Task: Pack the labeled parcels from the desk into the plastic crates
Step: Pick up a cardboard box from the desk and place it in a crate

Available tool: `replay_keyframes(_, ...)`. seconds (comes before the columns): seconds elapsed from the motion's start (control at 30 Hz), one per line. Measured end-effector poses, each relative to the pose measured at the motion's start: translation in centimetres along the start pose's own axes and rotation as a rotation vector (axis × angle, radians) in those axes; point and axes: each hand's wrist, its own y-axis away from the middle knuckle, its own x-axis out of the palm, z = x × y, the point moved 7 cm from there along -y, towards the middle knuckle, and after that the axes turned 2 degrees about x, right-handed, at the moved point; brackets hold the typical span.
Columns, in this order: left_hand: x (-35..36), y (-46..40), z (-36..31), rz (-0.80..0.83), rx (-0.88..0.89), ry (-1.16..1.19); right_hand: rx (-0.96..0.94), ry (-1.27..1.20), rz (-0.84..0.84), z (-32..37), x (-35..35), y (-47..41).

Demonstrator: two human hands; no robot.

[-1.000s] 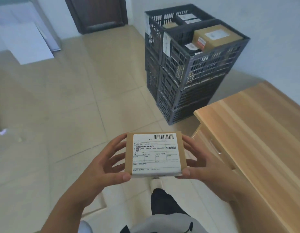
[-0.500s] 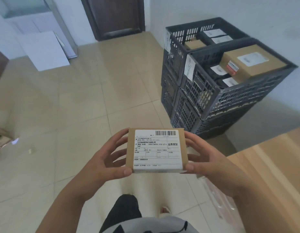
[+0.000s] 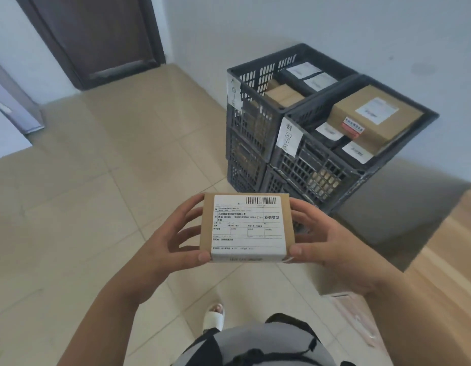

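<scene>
A small flat cardboard parcel (image 3: pixel 246 227) with a white shipping label and barcode is held level in front of me. My left hand (image 3: pixel 173 240) grips its left edge and my right hand (image 3: pixel 326 243) grips its right edge. Beyond it stand two stacks of dark grey plastic crates against the wall. The nearer top crate (image 3: pixel 316 165) holds a large brown box (image 3: pixel 374 116) and black labeled packets. The farther top crate (image 3: pixel 255 75) holds a small brown box and black labeled packets.
The wooden desk (image 3: pixel 445 260) edge runs along the right, close to my right forearm. Beige tiled floor (image 3: pixel 84 207) spreads to the left. A dark door (image 3: pixel 97 38) is at the back. My foot in a white slipper (image 3: pixel 214 315) is below.
I have walked nearer to the crates, which now look larger and more centred. The desk has slid toward the right edge. The parcel stays held in both hands.
</scene>
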Motion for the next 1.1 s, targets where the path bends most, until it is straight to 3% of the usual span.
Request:
replay_keyframes(0.37, -1.6, -18.7, -2.3, 0.333, -0.034, -0.118, 0.083, -0.229, -0.455, 0.8, -9.2, -7.9)
replay_keyframes(0.67, 1.6, -35.9, -7.5, 0.493, -0.081, -0.295, -0.008, -0.358, -0.497, 5.7, -22.4, -15.5)
replay_keyframes(0.83, 3.0, -44.3, -8.2, 0.376, -0.12, -0.426, -0.001, -0.209, -0.52, 7.7, -28.5, -18.8)
replay_keyframes(0.97, 4.4, -49.2, -8.7, 0.442, -0.086, -0.465, 0.098, 0.006, -0.519, 9.4, -31.5, -19.8)
replay_keyframes(1.1, 6.4, -53.3, -8.9, 0.59, -0.035, -0.522, 0.292, 0.443, -0.5, 11.6, -33.8, -20.3)
